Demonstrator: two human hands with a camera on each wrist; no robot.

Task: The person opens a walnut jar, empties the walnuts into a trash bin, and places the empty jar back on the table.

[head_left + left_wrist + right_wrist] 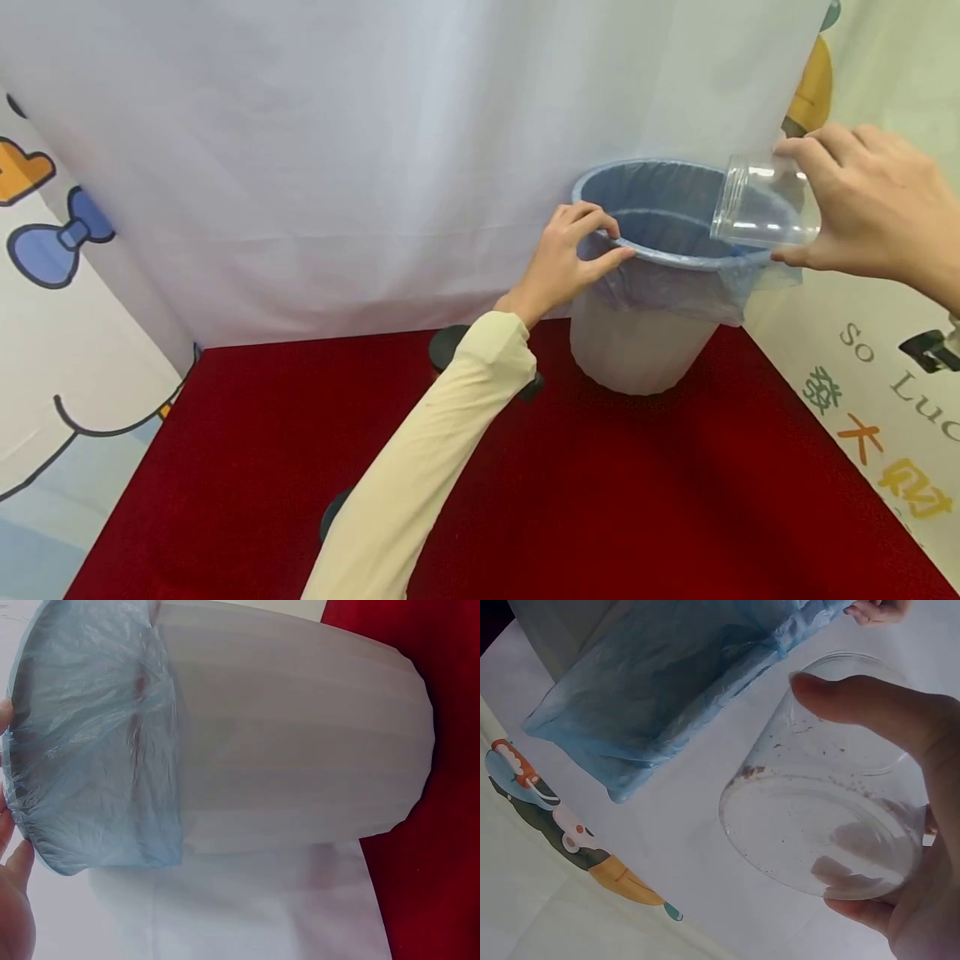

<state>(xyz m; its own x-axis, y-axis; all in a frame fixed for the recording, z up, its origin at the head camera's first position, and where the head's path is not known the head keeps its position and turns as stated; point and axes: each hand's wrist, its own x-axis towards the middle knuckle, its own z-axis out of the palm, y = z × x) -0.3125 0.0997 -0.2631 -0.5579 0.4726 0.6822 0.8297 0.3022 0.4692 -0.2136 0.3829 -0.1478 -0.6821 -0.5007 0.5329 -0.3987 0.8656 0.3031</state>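
Note:
A whitish trash bin (637,354) stands at the back right of the red cloth, lined with a thin blue bag (663,287) folded over its rim. My left hand (562,254) grips the near left of that rim, thumb outside and fingers over the top. In my right hand (881,208) is a clear jar (765,204), held on its side above the bin's right edge, mouth facing left over the opening. Small brown crumbs (750,772) cling inside the jar in the right wrist view. The bottom of the bin's inside is hidden.
A dark round lid (447,346) shows behind the left sleeve (431,458), and another dark round thing (332,517) is partly covered by it nearer the front. A white curtain (360,167) hangs behind; a printed panel (862,400) borders the right side.

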